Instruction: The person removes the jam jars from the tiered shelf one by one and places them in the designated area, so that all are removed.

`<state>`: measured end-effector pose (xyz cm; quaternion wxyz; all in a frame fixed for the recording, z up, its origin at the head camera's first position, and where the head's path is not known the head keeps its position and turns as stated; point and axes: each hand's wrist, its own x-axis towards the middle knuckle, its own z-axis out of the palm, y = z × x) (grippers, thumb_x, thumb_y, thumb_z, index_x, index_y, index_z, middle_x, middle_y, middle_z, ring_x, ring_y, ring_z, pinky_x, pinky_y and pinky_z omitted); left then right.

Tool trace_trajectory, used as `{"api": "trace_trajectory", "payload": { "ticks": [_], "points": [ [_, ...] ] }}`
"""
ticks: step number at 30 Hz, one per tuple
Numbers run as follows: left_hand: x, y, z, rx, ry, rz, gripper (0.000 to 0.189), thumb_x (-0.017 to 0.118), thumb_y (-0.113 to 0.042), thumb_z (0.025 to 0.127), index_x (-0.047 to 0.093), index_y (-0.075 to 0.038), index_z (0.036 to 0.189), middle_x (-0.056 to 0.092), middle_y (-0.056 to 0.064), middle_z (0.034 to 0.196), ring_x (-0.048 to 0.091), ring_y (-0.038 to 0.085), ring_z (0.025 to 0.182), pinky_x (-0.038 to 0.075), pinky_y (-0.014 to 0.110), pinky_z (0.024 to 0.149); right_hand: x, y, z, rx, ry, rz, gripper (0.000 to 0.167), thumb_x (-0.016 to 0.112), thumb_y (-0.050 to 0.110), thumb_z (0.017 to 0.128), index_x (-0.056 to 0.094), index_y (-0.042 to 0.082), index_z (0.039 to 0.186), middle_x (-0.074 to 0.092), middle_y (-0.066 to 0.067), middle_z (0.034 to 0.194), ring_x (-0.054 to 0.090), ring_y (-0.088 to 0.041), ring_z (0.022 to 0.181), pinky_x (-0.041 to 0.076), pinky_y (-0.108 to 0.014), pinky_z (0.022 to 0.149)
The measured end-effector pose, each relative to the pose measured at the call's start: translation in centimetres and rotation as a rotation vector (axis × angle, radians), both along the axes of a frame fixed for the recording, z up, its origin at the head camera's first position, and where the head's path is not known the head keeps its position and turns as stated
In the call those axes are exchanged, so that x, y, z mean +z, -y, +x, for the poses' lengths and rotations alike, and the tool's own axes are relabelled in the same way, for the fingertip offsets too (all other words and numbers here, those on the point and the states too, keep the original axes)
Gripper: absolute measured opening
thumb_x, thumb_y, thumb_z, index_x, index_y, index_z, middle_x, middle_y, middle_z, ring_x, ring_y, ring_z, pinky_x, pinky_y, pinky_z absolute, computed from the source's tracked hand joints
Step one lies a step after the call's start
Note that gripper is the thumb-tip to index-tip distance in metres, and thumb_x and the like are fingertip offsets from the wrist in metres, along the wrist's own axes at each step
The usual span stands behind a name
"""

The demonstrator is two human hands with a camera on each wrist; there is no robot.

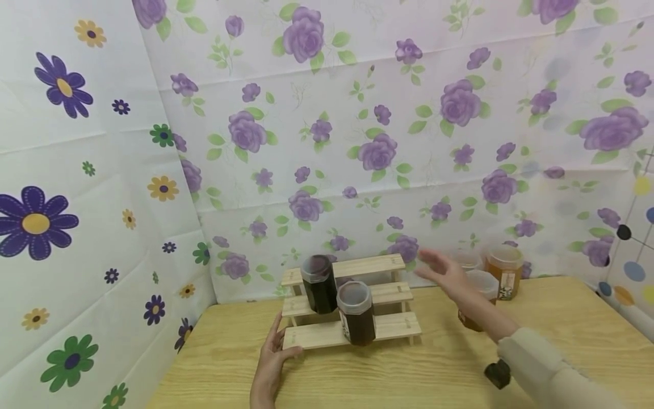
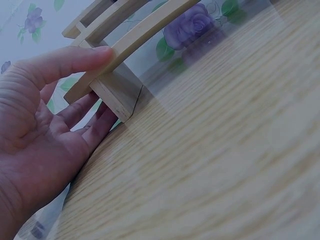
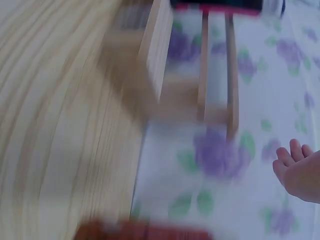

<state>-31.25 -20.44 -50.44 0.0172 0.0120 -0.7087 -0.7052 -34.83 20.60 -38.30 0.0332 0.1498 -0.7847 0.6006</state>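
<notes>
A three-step wooden rack [image 1: 315, 336] stands on the table. My left hand [image 1: 269, 360] holds its left end; in the left wrist view the thumb [image 2: 95, 57] lies on the lowest slat and the other fingers reach behind the leg. One dark jar [image 1: 319, 294] is on the middle step, and a second dark jar [image 1: 360, 326] is on the lowest step. To the right of the rack, my right hand [image 1: 449, 277] is raised with fingers extended, holding nothing. It partly covers a reddish-brown jar [image 1: 469, 321] behind it.
An amber jar [image 1: 503, 271] with a label stands at the back right, and another clear-topped jar [image 1: 466, 259] is partly hidden beside it. Flowered cloth [image 1: 327, 142] hangs behind the wooden-topped table [image 1: 225, 363]. By the right sleeve is a small black object [image 1: 498, 374].
</notes>
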Motion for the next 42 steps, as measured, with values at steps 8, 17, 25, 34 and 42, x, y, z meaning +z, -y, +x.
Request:
{"api": "trace_trajectory", "payload": {
  "ticks": [8,17,25,34,42],
  "points": [
    [-0.1,0.0,-0.1,0.004,0.005,0.000,0.103,0.073,-0.001,0.082,0.009,-0.025,0.158,0.019,0.029,0.156,0.013,0.055,0.145,0.027,0.064,0.115,0.8,9.4,-0.2,0.092,0.044,-0.170,0.064,0.062,0.024,0.095,0.034,0.004,0.149,0.040,-0.018,0.153,0.035,-0.036,0.145,0.025,-0.050,0.121],
    [-0.2,-0.1,-0.1,0.007,0.002,-0.004,0.102,0.073,-0.001,0.082,0.010,-0.024,0.158,0.024,0.027,0.154,0.017,0.053,0.144,0.031,0.061,0.115,2.1,16.3,-1.3,0.189,0.040,-0.227,0.074,0.068,0.027,0.091,0.030,0.008,0.152,0.035,-0.014,0.157,0.030,-0.031,0.148,0.021,-0.046,0.124],
    [0.0,-0.1,-0.1,0.009,-0.005,-0.003,0.103,0.074,-0.003,0.081,0.010,-0.025,0.158,0.023,0.028,0.156,0.010,0.053,0.146,0.021,0.064,0.118,2.1,17.5,-2.4,0.157,0.044,-0.126,0.085,0.074,0.034,0.086,0.027,0.008,0.153,0.033,-0.013,0.158,0.030,-0.032,0.147,0.028,-0.047,0.121],
    [-0.1,0.1,0.0,0.011,-0.001,-0.006,0.103,0.073,-0.001,0.081,0.010,-0.027,0.158,0.026,0.026,0.154,0.015,0.052,0.146,0.030,0.060,0.116,2.5,18.4,-3.2,0.160,0.051,0.011,0.091,0.078,0.037,0.082,0.029,0.008,0.153,0.036,-0.013,0.156,0.034,-0.037,0.145,0.034,-0.051,0.117],
    [-0.1,0.0,0.1,0.002,-0.008,0.001,0.102,0.073,0.000,0.081,0.011,-0.024,0.158,0.024,0.028,0.154,0.012,0.054,0.145,0.026,0.062,0.116,2.4,18.8,-4.1,0.166,0.049,0.109,0.087,0.083,0.034,0.076,0.040,0.009,0.148,0.048,-0.012,0.145,0.052,-0.031,0.128,0.047,-0.049,0.103]
  ]
}}
